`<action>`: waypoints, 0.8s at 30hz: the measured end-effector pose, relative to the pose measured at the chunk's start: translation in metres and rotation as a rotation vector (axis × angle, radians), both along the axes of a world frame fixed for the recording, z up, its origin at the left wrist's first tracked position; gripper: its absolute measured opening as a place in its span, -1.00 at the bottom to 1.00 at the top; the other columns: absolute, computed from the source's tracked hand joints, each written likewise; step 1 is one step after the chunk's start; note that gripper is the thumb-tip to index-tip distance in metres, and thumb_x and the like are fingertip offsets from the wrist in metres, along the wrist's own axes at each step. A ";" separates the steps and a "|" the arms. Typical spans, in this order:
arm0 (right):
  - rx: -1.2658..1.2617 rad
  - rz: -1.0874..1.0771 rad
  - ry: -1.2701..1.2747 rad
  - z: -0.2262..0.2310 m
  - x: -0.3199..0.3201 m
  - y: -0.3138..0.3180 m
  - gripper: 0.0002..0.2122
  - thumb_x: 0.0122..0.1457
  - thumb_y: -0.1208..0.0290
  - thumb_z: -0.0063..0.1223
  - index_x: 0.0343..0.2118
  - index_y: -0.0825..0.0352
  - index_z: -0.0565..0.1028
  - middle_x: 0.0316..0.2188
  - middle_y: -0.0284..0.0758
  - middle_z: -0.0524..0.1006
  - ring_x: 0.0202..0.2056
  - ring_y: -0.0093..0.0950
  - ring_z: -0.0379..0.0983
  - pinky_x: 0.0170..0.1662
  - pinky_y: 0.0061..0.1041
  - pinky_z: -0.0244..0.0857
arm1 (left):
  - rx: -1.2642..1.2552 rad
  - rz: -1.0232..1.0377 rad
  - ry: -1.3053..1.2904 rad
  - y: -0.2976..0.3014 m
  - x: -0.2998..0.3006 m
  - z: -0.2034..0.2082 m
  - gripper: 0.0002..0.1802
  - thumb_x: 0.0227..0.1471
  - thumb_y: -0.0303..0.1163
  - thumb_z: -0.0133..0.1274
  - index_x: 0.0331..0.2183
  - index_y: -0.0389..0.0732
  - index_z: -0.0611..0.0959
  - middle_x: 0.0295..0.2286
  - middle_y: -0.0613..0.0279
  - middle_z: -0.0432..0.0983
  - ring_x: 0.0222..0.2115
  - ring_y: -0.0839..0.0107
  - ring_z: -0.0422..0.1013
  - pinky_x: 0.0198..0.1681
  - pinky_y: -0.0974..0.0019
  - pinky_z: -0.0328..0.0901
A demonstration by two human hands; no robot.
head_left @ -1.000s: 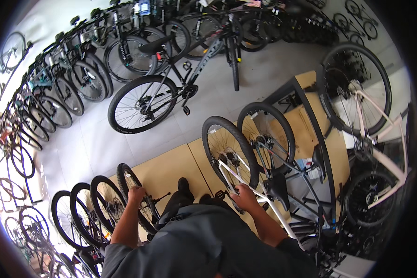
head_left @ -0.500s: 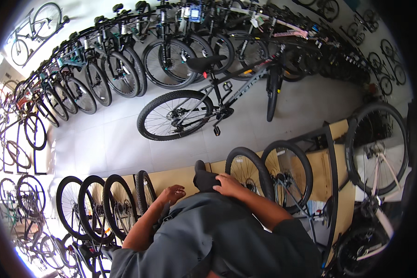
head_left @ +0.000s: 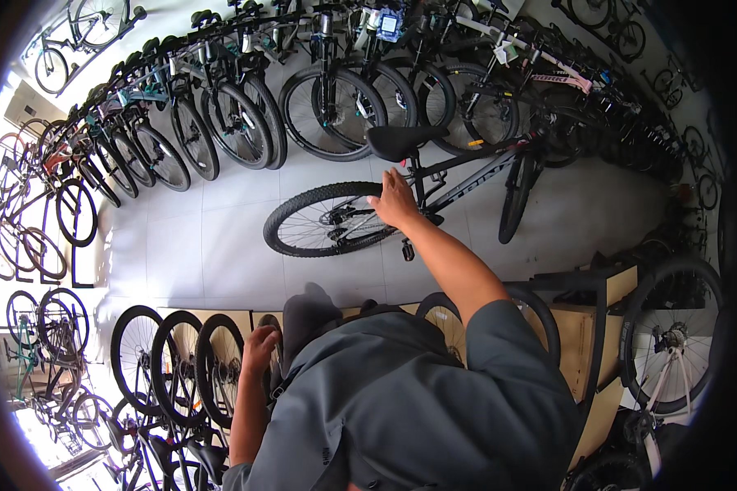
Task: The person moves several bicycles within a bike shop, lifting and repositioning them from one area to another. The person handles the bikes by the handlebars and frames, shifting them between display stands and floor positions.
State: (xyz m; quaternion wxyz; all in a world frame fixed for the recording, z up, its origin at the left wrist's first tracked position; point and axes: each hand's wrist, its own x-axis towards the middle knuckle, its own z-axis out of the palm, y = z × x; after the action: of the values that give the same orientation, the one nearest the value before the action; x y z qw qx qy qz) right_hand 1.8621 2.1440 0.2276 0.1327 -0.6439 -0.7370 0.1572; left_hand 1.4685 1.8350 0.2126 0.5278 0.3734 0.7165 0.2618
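Note:
A black and grey mountain bike stands in the aisle ahead of me, its black saddle at the top and its knobby rear wheel toward the left. Stretched out over the rear of this bike is my right hand, open, its thumb apart from the fingers. The fingertips appear just below the saddle; whether they touch the bike I cannot tell. My left hand hangs low at my left side with loosely bent fingers and no visible object in it, nearest to a row of upright bike wheels.
A long row of parked bikes curves along the far side. More bikes crowd the left. Near me on the right stand a cardboard box, a black frame and a pale pink bike. Other bikes hang on the wall.
My right hand has left my knee and reached forward over the rear of the bike. My left hand has moved leftward and down beside me. My body has leaned forward and the view has shifted.

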 end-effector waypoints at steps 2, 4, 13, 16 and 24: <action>0.021 -0.069 -0.081 -0.008 -0.010 0.032 -0.24 0.19 0.03 0.09 0.22 0.60 0.14 0.29 0.16 0.09 0.32 -0.01 0.02 0.38 -0.20 -0.11 | -0.017 -0.023 -0.048 0.012 -0.015 -0.005 -0.57 0.04 -0.21 0.14 -0.15 -0.35 0.65 -0.38 0.19 0.63 -0.38 0.50 0.49 -0.26 0.40 0.37; -0.033 -0.100 -0.125 -0.016 -0.014 0.060 -0.22 0.25 -0.08 -0.06 0.25 0.59 0.13 0.32 0.11 0.05 0.35 -0.06 -0.06 0.38 -0.17 -0.15 | -0.131 -0.120 -0.030 0.042 -0.029 -0.017 -0.59 0.06 -0.22 0.14 -0.15 -0.36 0.66 -0.36 0.17 0.62 -0.37 0.47 0.50 -0.25 0.39 0.37; -0.155 -0.707 -0.209 -0.029 0.006 0.170 -0.17 0.27 -0.25 -0.29 0.35 0.41 0.02 0.41 -0.14 -0.10 0.42 -0.22 -0.26 0.40 -0.06 -0.33 | -0.098 -0.342 -0.053 0.238 -0.144 -0.096 -0.50 0.12 -0.22 0.12 -0.02 -0.41 0.55 -0.26 0.04 0.62 -0.26 0.34 0.54 -0.22 0.31 0.41; -0.171 -0.942 -0.227 -0.029 -0.007 0.191 -0.10 0.21 -0.28 -0.17 0.36 0.43 -0.01 0.42 -0.09 -0.14 0.43 -0.21 -0.29 0.40 -0.04 -0.34 | -0.105 -0.276 0.045 0.272 -0.198 -0.108 -0.51 0.06 -0.23 0.13 -0.08 -0.41 0.59 -0.36 0.05 0.63 -0.36 0.36 0.55 -0.33 0.30 0.42; -0.350 -0.973 -0.327 -0.017 0.006 0.212 -0.16 0.23 -0.25 -0.20 0.33 0.44 0.10 0.41 -0.05 -0.18 0.42 -0.15 -0.34 0.35 0.15 -0.28 | -0.316 -0.483 0.325 0.288 -0.281 -0.128 -0.66 0.03 -0.30 0.09 -0.20 -0.32 0.66 -0.25 -0.07 0.60 -0.27 0.12 0.55 -0.22 0.21 0.43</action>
State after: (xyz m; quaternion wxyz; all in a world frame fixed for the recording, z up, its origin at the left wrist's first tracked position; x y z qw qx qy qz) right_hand 1.8682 2.3561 0.2109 -0.0354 -0.9392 -0.3278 0.0957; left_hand 1.1873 2.1234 0.0841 0.5049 0.4830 0.7138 -0.0483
